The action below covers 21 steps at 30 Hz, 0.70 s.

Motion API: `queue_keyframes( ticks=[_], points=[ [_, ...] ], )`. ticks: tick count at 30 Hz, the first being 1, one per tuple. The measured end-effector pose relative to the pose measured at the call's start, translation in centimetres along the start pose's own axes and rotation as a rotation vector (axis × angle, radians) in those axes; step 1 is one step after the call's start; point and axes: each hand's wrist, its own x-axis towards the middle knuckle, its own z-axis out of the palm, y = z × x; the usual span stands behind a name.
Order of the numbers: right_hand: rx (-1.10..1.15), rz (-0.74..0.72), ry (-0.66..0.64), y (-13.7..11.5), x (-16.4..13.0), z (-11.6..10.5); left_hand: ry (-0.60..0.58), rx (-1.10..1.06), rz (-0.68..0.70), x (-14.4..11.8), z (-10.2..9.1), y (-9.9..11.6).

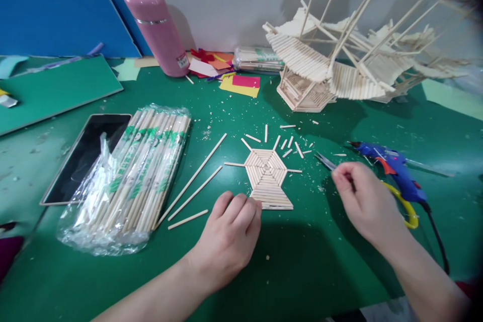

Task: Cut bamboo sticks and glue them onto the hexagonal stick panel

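Observation:
A flat spiderweb-like panel of glued wooden sticks point(267, 173) lies in front of me, with a flared section at its near edge and a few single sticks jutting outward. My left hand point(234, 229) is closed at the panel's lower left corner; its fingertips are hidden, so what they pinch does not show. To the right, my right hand point(364, 198) is closed around the metal part of scissors point(407, 209) with a yellow handle. The blade tips point toward short cut stick pieces point(299, 149). Three loose sticks point(196, 186) lie left of the panel.
A plastic-wrapped bundle of sticks point(151, 171) overlaps a dark tablet-like device point(90, 146). A blue glue gun point(400, 166) with a cord lies at right. Behind stand a pink bottle point(158, 30) and a large stick-built model point(309, 60). Coloured paper scraps point(239, 85) lie between them.

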Motion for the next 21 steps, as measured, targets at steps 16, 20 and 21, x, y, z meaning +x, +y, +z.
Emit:
queue_keyframes(
  ticks=[16, 20, 21],
  points=[
    [0.263, -0.376, -0.210, -6.5, -1.2, 4.0, 0.044, -0.356, -0.255, -1.2, -0.3, -0.9],
    [0.282, -0.406, -0.182, -6.3, -1.5, 4.0, 0.021, -0.283, -0.192, -1.5, -0.5, -0.9],
    [0.281, -0.420, -0.179, -6.2, -1.5, 4.1, 0.021, -0.271, -0.180, -1.6, -0.4, -0.8]
  ],
)
